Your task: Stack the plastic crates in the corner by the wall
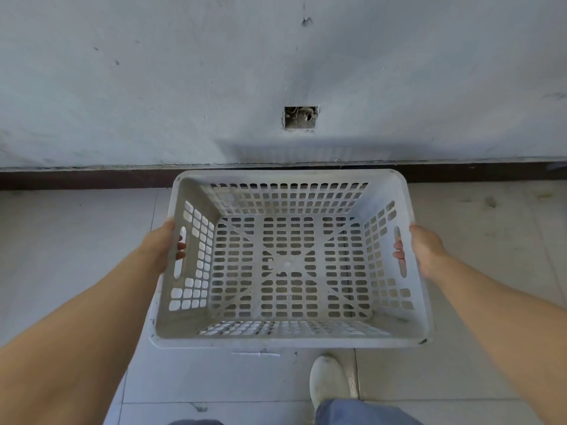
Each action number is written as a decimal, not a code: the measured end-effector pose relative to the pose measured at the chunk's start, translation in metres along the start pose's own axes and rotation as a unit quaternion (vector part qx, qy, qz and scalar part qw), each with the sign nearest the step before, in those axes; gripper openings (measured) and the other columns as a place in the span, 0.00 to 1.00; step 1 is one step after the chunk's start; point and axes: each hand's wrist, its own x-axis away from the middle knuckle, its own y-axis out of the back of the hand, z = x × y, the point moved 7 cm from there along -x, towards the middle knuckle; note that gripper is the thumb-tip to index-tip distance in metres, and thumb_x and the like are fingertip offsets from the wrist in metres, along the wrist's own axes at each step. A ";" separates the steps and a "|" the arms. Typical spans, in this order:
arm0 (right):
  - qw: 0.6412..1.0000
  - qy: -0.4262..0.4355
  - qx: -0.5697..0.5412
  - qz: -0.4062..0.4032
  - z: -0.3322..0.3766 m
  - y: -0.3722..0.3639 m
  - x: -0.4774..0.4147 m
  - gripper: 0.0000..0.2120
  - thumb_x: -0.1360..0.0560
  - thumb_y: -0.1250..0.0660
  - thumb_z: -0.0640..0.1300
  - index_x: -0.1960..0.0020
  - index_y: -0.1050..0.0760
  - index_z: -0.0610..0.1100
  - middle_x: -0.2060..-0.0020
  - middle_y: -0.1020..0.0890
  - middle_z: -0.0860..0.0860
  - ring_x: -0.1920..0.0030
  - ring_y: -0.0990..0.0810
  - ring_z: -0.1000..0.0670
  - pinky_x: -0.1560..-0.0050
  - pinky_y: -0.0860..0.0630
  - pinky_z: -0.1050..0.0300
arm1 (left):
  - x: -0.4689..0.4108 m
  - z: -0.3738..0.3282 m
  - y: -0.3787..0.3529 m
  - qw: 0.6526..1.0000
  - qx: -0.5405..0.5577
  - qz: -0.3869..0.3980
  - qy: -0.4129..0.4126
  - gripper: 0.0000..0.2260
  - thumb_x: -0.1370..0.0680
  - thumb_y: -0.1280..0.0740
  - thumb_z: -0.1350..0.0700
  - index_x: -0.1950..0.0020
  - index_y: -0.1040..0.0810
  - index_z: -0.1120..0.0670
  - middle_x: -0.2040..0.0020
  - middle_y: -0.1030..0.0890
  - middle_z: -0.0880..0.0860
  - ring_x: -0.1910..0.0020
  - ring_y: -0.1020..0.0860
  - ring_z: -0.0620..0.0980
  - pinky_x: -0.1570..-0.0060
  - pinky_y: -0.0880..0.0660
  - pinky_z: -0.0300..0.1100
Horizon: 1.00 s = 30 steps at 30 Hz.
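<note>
I hold one white perforated plastic crate (pixel 290 340) level in front of me, above the tiled floor and close to the wall. It is empty and its open top faces me. My left hand (pixel 161 245) grips the crate's left side, fingers curled through the handle slot. My right hand (pixel 422 250) grips the right side the same way, fingertips showing through that slot. No other crate is in view.
A pale grey wall (pixel 184 87) runs across the top, with an open electrical box hole (pixel 300 118) above the crate. A dark skirting board (pixel 76 177) meets the light floor tiles (pixel 76 240). My white shoe (pixel 328 381) stands just below the crate.
</note>
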 end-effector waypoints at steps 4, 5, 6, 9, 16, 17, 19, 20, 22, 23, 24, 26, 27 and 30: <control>0.999 0.016 0.027 -0.021 0.002 -0.001 0.001 0.19 0.19 0.50 0.51 0.44 0.27 0.39 0.63 0.24 0.44 0.65 0.25 0.46 0.56 0.26 0.51 | 0.001 0.003 0.000 1.000 -0.018 -0.014 -0.001 0.22 0.21 0.42 0.44 0.43 0.26 0.62 0.56 0.24 0.58 0.58 0.24 0.56 0.45 0.25 0.54; 0.997 0.023 0.063 -0.038 0.005 0.000 0.005 0.19 0.19 0.50 0.51 0.44 0.27 0.39 0.63 0.24 0.45 0.66 0.26 0.46 0.55 0.27 0.51 | 0.006 0.000 0.001 0.999 -0.031 -0.021 -0.003 0.21 0.21 0.42 0.46 0.40 0.26 0.63 0.52 0.23 0.60 0.57 0.23 0.57 0.45 0.25 0.53; 0.991 0.035 0.115 -0.061 0.009 0.002 0.011 0.19 0.19 0.50 0.50 0.45 0.27 0.37 0.64 0.25 0.44 0.67 0.27 0.46 0.58 0.28 0.52 | 0.012 -0.005 0.001 0.998 -0.052 -0.034 -0.009 0.21 0.21 0.41 0.48 0.38 0.27 0.64 0.48 0.22 0.61 0.54 0.23 0.59 0.46 0.26 0.52; 0.965 0.091 0.235 -0.077 0.034 0.002 0.046 0.14 0.22 0.44 0.46 0.48 0.27 0.36 0.57 0.22 0.42 0.67 0.26 0.46 0.67 0.31 0.57 | 0.054 -0.040 0.000 0.983 -0.164 -0.073 -0.043 0.18 0.22 0.39 0.56 0.37 0.28 0.67 0.45 0.24 0.64 0.46 0.24 0.61 0.47 0.28 0.50; 0.908 0.269 0.321 0.029 0.166 0.012 0.212 0.07 0.24 0.40 0.45 0.61 0.30 0.47 0.60 0.26 0.51 0.61 0.27 0.50 0.60 0.32 0.57 | 0.235 -0.178 -0.030 0.920 -0.312 0.020 -0.236 0.06 0.24 0.39 0.61 0.55 0.23 0.60 0.58 0.25 0.57 0.61 0.26 0.53 0.62 0.28 0.41; 0.895 0.295 0.331 0.039 0.190 0.020 0.243 0.09 0.24 0.39 0.46 0.50 0.24 0.42 0.52 0.22 0.48 0.52 0.22 0.47 0.52 0.28 0.54 | 0.270 -0.203 -0.033 0.909 -0.315 0.038 -0.270 0.08 0.24 0.38 0.60 0.49 0.22 0.60 0.54 0.22 0.57 0.55 0.24 0.55 0.54 0.26 0.44; 0.871 0.338 0.355 0.039 0.237 0.041 0.306 0.21 0.23 0.39 0.48 0.36 0.29 0.36 0.36 0.24 0.43 0.37 0.26 0.42 0.38 0.30 0.50 | 0.343 -0.253 -0.035 0.880 -0.330 0.064 -0.335 0.13 0.23 0.37 0.57 0.42 0.23 0.60 0.45 0.20 0.57 0.46 0.23 0.55 0.46 0.27 0.45; 0.859 0.360 0.362 0.040 0.261 0.052 0.339 0.23 0.23 0.38 0.49 0.33 0.31 0.37 0.34 0.26 0.43 0.35 0.28 0.43 0.35 0.31 0.48 | 0.380 -0.277 -0.035 0.863 -0.339 0.074 -0.367 0.14 0.23 0.37 0.56 0.40 0.23 0.59 0.43 0.20 0.56 0.44 0.23 0.54 0.46 0.28 0.43; 0.830 0.410 0.378 0.033 0.307 0.077 0.403 0.25 0.23 0.38 0.51 0.30 0.34 0.40 0.32 0.28 0.45 0.34 0.29 0.44 0.33 0.33 0.47 | 0.454 -0.324 -0.030 0.833 -0.345 0.082 -0.425 0.14 0.23 0.37 0.55 0.40 0.24 0.57 0.42 0.21 0.54 0.45 0.23 0.52 0.48 0.30 0.40; 0.815 0.433 0.384 0.020 0.328 0.091 0.433 0.25 0.23 0.38 0.51 0.30 0.34 0.41 0.33 0.27 0.45 0.34 0.29 0.44 0.34 0.33 0.47 | 0.490 -0.346 -0.026 0.818 -0.346 0.082 -0.452 0.13 0.23 0.38 0.55 0.40 0.24 0.57 0.42 0.21 0.54 0.46 0.23 0.52 0.49 0.30 0.40; 0.798 0.457 0.394 0.001 0.349 0.105 0.462 0.25 0.23 0.38 0.51 0.30 0.34 0.41 0.33 0.27 0.45 0.35 0.28 0.43 0.34 0.33 0.47 | 0.526 -0.367 -0.022 0.803 -0.347 0.083 -0.478 0.13 0.23 0.38 0.55 0.39 0.24 0.56 0.42 0.21 0.53 0.47 0.23 0.51 0.51 0.30 0.39; 0.756 0.498 0.422 -0.049 0.385 0.134 0.522 0.25 0.23 0.38 0.53 0.31 0.33 0.42 0.36 0.25 0.44 0.37 0.27 0.43 0.37 0.32 0.48 | 0.597 -0.402 -0.012 0.771 -0.347 0.085 -0.528 0.13 0.22 0.39 0.54 0.39 0.24 0.55 0.43 0.21 0.52 0.48 0.23 0.50 0.53 0.30 0.39; 0.736 0.512 0.436 -0.077 0.400 0.148 0.549 0.24 0.24 0.38 0.53 0.32 0.32 0.42 0.37 0.24 0.44 0.38 0.27 0.42 0.38 0.31 0.49 | 0.630 -0.418 -0.005 0.752 -0.349 0.082 -0.554 0.13 0.22 0.39 0.54 0.39 0.25 0.55 0.43 0.21 0.51 0.47 0.23 0.50 0.53 0.29 0.39; 0.684 0.541 0.462 -0.160 0.437 0.188 0.625 0.25 0.24 0.39 0.56 0.33 0.32 0.42 0.40 0.23 0.44 0.40 0.26 0.42 0.41 0.31 0.50 | 0.716 -0.457 0.021 0.690 -0.356 0.057 -0.628 0.13 0.22 0.39 0.53 0.39 0.25 0.54 0.44 0.21 0.51 0.46 0.23 0.51 0.45 0.26 0.44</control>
